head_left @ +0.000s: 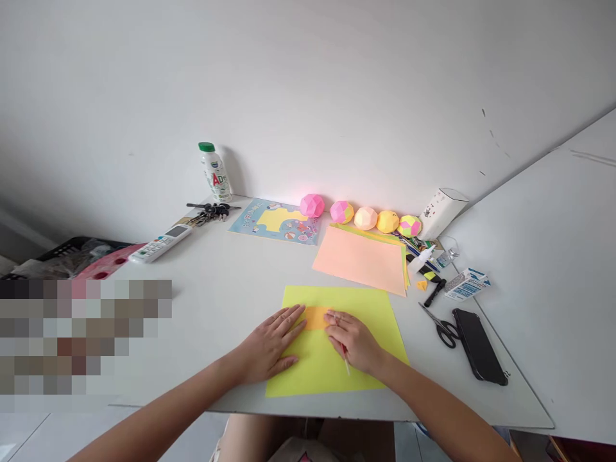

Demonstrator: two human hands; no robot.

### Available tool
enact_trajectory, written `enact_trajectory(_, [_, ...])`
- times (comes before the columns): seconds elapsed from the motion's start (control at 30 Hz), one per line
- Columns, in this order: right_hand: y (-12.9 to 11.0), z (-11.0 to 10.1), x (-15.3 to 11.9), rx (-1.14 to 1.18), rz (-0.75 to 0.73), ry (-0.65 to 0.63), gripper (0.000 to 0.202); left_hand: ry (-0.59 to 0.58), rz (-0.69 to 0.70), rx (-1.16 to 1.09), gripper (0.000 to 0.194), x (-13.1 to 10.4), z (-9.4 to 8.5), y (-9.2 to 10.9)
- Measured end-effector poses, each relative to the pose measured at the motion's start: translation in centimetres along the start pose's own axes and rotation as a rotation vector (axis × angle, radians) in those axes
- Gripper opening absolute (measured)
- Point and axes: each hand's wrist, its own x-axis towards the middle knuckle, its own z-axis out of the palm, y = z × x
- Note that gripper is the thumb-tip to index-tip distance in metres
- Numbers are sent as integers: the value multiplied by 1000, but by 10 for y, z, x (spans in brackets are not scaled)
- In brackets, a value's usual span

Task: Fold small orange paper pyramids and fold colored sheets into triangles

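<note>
A yellow-green sheet point(337, 375) lies near the table's front edge, with a small orange paper piece point(316, 318) flat on its upper part. My left hand point(269, 343) is spread flat, fingertips at the orange piece's left edge and thumb on the yellow-green sheet. At the orange piece's right side, my right hand point(353, 340) has its fingers curled round a thin pen-like tool with a red part point(343, 350); its pale end sticks out below the hand. The tool's other end is partly hidden by the fingers.
Behind lie peach sheets point(363, 256), a blue printed card point(245, 221) and several paper balls point(366, 218). Scissors point(445, 330), a black phone point(481, 346) and a glue bottle point(421, 260) are on the right. A bottle point(216, 176), keys point(212, 212) and a remote point(161, 244) are left.
</note>
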Motion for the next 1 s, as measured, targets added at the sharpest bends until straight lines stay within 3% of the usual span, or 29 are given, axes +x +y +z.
enact_trajectory(0.17, [18,-20,-7,-75,27,-21,18,-100,56,-22,68,-11,-15,-1])
enact_trajectory(0.3, [18,-19,-4,-49,-49,-41,16,-119,93,-25,65,-27,-35,1])
enact_trajectory(0.37, [15,-13,1,-34,-71,-31,17,-131,58,-2,55,-26,-47,7])
enact_trajectory(0.47, [12,-3,13,-20,-47,-21,22,-194,-60,67,30,-4,-56,18])
enact_trajectory(0.53, [12,2,20,-13,-16,-24,27,-241,-98,131,24,19,-52,24])
enact_trajectory(0.67, [15,9,33,-18,15,-4,25,-199,-130,174,26,53,-31,28])
enact_trajectory(0.8, [21,15,43,7,0,12,22,-128,-108,160,27,54,-17,25])
enact_trajectory(1.0, [24,20,54,55,-15,33,24,-56,-118,116,25,44,-19,21])
